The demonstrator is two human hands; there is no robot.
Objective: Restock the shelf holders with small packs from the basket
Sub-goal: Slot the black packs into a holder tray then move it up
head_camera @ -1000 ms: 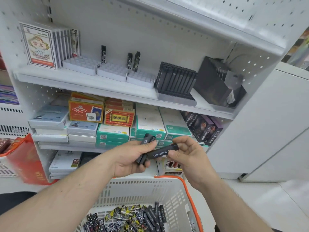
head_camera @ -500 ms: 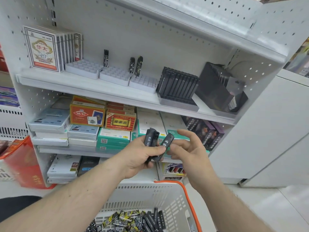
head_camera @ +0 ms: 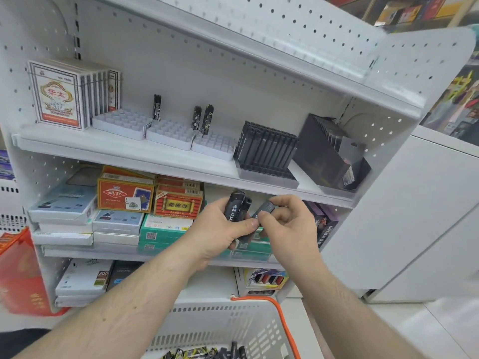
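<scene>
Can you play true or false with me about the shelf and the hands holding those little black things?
1. The left hand grips a bunch of small black packs. True.
2. The right hand is empty. False: it pinches one black pack beside the bunch.
3. The three white holders on the shelf are full. False: only three packs stand in them, one at the back by the left and middle holders and two further right; the other slots that show are empty.
4. The white basket has an orange handle. True.
5. The basket has no packs left. False: some packs lie at its bottom.
</scene>
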